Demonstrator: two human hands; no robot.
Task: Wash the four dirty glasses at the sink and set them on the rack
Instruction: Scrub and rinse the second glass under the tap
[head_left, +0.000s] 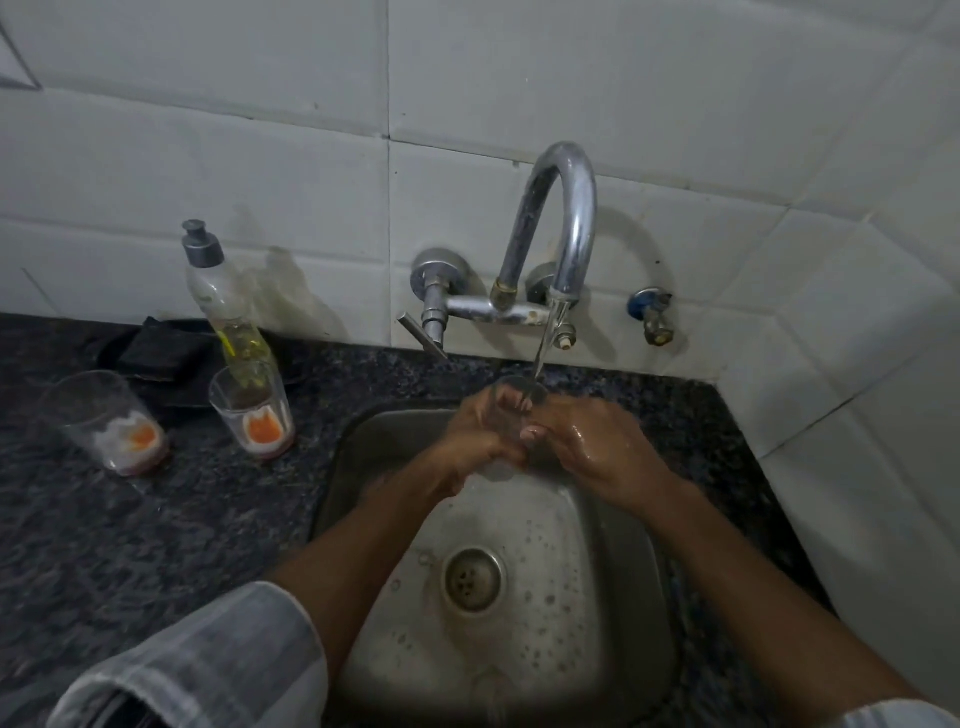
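Where white tiles (208, 156) meet dark speckled counter (156, 519), steel sink (623, 545) sits.

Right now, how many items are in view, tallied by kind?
Glasses: 3, two dirty on the counter, one in the hands under the tap
Soap bottles: 1
Dark scrub pads: 1
Total: 5

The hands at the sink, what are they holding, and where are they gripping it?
A clear glass, held under the running tap. The left hand wraps its side wall and the right hand holds the opposite side; only the rim shows clearly.
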